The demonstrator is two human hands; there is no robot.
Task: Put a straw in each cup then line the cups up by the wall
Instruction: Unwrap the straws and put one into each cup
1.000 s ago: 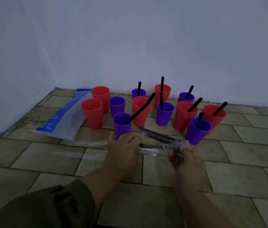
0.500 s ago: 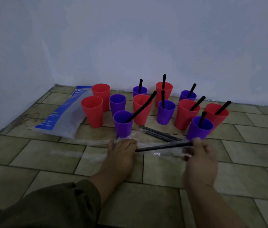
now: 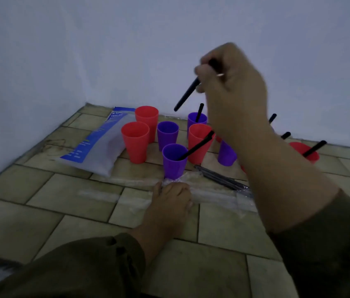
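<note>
Red and purple cups stand in a cluster on the tiled floor near the wall. Two red cups point(image 3: 135, 143) point(image 3: 147, 120) and a purple cup point(image 3: 167, 134) at the left hold no straw. The front purple cup point(image 3: 174, 161) holds a leaning black straw. My right hand point(image 3: 232, 89) is raised above the cluster, shut on a black straw point(image 3: 187, 94) that points down-left over the empty purple cup. My left hand point(image 3: 173, 197) presses flat on the clear straw wrapper point(image 3: 215, 197) on the floor. Loose black straws point(image 3: 219, 178) lie in the wrapper. My right arm hides several cups.
A flat blue and white plastic bag point(image 3: 98, 147) lies left of the cups. White walls meet in a corner point(image 3: 84, 100) behind. A second clear wrapper strip point(image 3: 98, 193) lies on the tiles at left.
My right hand pulled one black straw out of the wrapper and lifted it up and forward over the cups. My left hand stayed on the wrapper.
</note>
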